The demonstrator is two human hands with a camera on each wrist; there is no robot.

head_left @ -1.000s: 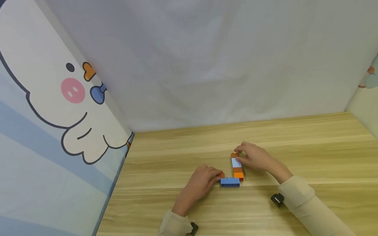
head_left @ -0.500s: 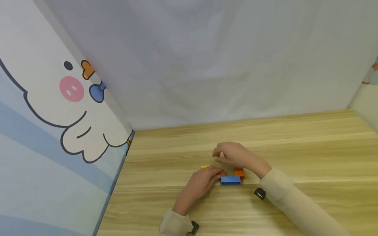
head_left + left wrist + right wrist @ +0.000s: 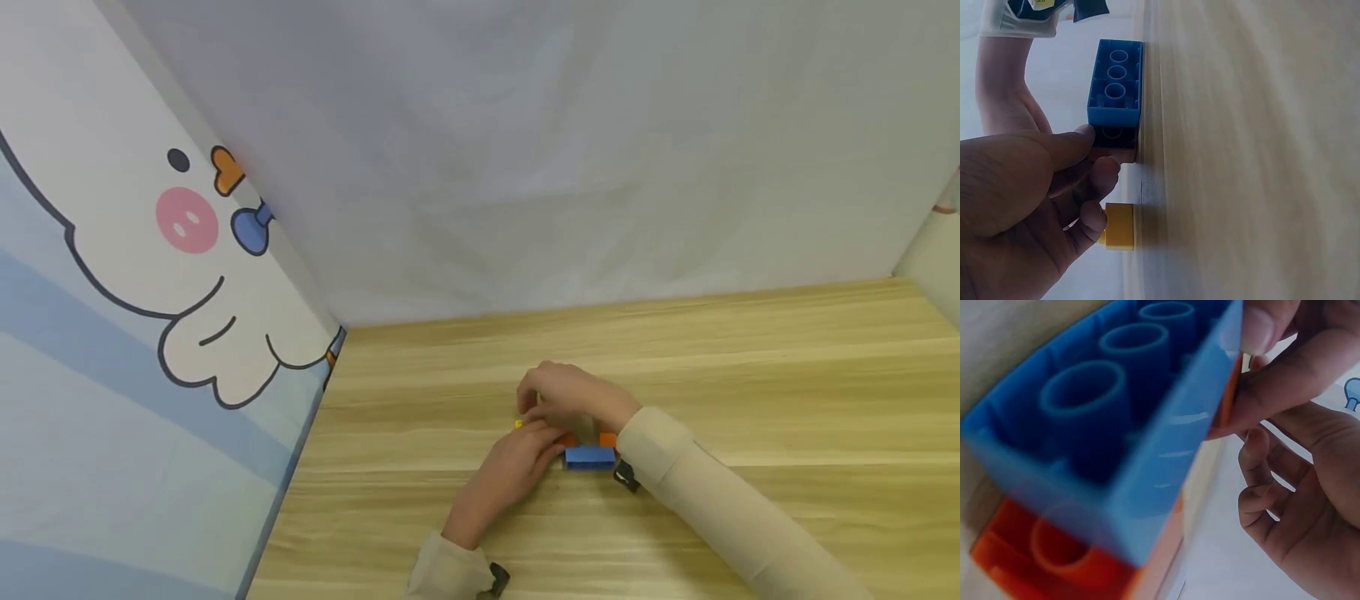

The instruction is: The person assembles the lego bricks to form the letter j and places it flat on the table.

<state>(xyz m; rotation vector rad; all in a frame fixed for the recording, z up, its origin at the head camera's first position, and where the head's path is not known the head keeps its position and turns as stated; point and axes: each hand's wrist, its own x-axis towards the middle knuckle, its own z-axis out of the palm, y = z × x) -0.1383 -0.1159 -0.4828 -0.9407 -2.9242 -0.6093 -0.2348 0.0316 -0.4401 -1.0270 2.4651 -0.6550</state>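
My left hand (image 3: 512, 468) rests low on the table, pinching a small orange brick (image 3: 1230, 394) between thumb and finger. That brick touches one end of a blue brick (image 3: 589, 457), whose hollow underside faces the left wrist camera. Behind the blue brick's other end sits another orange brick (image 3: 607, 439). My right hand (image 3: 564, 392) crosses just behind the left one, fingers bent downward. Its fingertips are hidden, so its grip is unclear. A yellow brick (image 3: 1119, 226) stands on the table beside the left hand's curled fingers.
A wood-grain table (image 3: 750, 392) lies below, with a grey cloth wall (image 3: 570, 158) behind it. On the left, a cartoon-printed panel (image 3: 90, 350) borders the table. Dark wrist cameras sit under both cuffs.
My right hand has left the row of orange, brown and light-blue bricks and moved left, up to the left hand. Its arm now covers most of that row. The left hand has barely moved.
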